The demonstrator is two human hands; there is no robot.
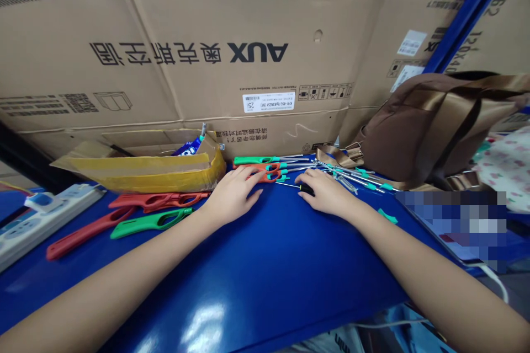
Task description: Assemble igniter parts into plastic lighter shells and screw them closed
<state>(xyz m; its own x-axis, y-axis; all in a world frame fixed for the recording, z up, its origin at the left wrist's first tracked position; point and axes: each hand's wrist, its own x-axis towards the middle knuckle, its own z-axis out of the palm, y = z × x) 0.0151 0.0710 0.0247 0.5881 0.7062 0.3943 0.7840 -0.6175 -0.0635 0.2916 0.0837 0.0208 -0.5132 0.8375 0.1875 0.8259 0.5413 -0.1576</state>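
Note:
My left hand (234, 193) is palm down over the table, fingers stretched and thumb apart. Its fingertips reach an orange long-nosed lighter (273, 175); whether they press on it I cannot tell. A green lighter (254, 160) lies just behind, metal tubes pointing right. In my right hand (327, 193), bent fingers close around the dark handle of a small screwdriver (306, 189), its thin shaft pointing left toward the orange lighter. Behind this hand lie several loose metal lighter tubes (360, 176) with teal ends. Left of my left hand are red lighter handles (144, 201) and a green one (149, 224).
A cardboard tray edged with yellow tape (165, 174) stands at back left beside a white power strip (49, 220). At right are a brown bag (397, 127), a phone-like device with a blurred screen (459, 226) and its white cable (494, 278). Large cardboard (186, 11) walls the blue table (265, 270).

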